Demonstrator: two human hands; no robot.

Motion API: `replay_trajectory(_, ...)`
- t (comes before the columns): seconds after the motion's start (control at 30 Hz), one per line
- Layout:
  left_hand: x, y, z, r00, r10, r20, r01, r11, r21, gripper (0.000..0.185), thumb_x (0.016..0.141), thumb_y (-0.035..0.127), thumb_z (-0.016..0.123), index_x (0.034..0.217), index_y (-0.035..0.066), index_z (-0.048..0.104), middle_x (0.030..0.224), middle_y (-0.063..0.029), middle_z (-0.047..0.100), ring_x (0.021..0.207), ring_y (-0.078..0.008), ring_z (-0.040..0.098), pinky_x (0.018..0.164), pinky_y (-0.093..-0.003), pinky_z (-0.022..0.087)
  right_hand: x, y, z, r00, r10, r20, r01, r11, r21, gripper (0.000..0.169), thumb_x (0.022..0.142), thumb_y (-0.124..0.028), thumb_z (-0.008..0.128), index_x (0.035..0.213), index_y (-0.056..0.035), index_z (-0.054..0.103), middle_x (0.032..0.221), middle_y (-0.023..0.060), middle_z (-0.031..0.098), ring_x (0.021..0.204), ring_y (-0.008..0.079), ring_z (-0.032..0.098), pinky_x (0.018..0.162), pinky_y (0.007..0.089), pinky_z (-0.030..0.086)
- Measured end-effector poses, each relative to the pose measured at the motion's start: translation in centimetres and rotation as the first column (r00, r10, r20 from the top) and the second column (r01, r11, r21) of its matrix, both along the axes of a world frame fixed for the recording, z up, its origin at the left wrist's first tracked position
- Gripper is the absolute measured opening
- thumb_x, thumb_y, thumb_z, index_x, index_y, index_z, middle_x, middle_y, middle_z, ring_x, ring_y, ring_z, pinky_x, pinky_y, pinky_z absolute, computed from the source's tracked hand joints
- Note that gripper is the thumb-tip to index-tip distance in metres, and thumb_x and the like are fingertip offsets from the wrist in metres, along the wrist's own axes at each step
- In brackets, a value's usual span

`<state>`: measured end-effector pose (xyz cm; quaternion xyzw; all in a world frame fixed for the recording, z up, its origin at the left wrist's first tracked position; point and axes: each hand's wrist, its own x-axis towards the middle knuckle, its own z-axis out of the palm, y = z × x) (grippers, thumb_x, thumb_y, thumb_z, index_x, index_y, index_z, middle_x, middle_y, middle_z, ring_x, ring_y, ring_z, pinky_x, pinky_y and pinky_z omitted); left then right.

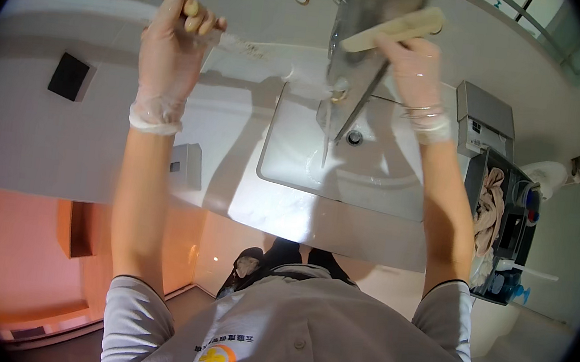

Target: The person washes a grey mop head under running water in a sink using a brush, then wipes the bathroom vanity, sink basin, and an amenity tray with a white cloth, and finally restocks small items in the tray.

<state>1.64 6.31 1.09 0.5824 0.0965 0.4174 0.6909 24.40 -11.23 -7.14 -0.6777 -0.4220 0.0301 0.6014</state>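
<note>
My left hand (177,42), in a thin clear glove, is raised at the left of the washbasin with the thumb up and the fingers curled. A blurred streak of water or clear film runs from it to the right; whether it holds anything is hidden. In my gloved right hand (413,67) is a pale yellow pad (390,31), perhaps a sponge, held beside the big grey tap (352,65). From the tap's end a thin stream of water (325,145) falls into the white basin (299,145), left of the round drain (354,138).
A grey box (487,117) stands right of the basin. Beside it, a dark caddy (473,174) holds a brown cloth (489,210), a white-handled tool (529,271) and a blue pump bottle (509,289). A pale box (187,166) sits left, near my forearm.
</note>
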Motion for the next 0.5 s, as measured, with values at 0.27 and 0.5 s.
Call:
replay_trajectory(0.27, -2.9, -1.4, -4.0, 0.9, 0.407, -0.156, -0.343, 0.882, 0.325, 0.041, 0.1, 0.033, 0.047, 0.101, -0.006, 0.058, 0.08, -0.0072, 0.057, 0.084, -0.0192, 0.056, 0.088, -0.036, 0.044, -7.7, 3.6, -1.8, 0.879, 0.472, -0.071, -0.469, 0.827, -0.311, 0.029, 0.083, -0.023, 0.061, 0.096, 0.0032, 0.067, 0.09, 0.0197, 0.066, 0.078, 0.0295, 0.063, 0.075, 0.0345, 0.05)
replay_trajectory(0.5, -6.1, -3.3, -5.3, 0.888, 0.364, -0.282, -0.292, 0.918, 0.268, 0.043, 0.101, 0.031, 0.043, 0.109, -0.008, 0.056, 0.086, -0.0114, 0.062, 0.087, -0.0207, 0.06, 0.086, -0.0333, 0.046, -3.8, 2.8, -6.0, 0.64, 0.577, -0.508, -0.658, 0.753, 0.027, 0.035, 0.089, -0.024, 0.057, 0.112, 0.002, 0.062, 0.097, 0.0045, 0.069, 0.094, 0.0145, 0.061, 0.079, 0.0321, 0.05)
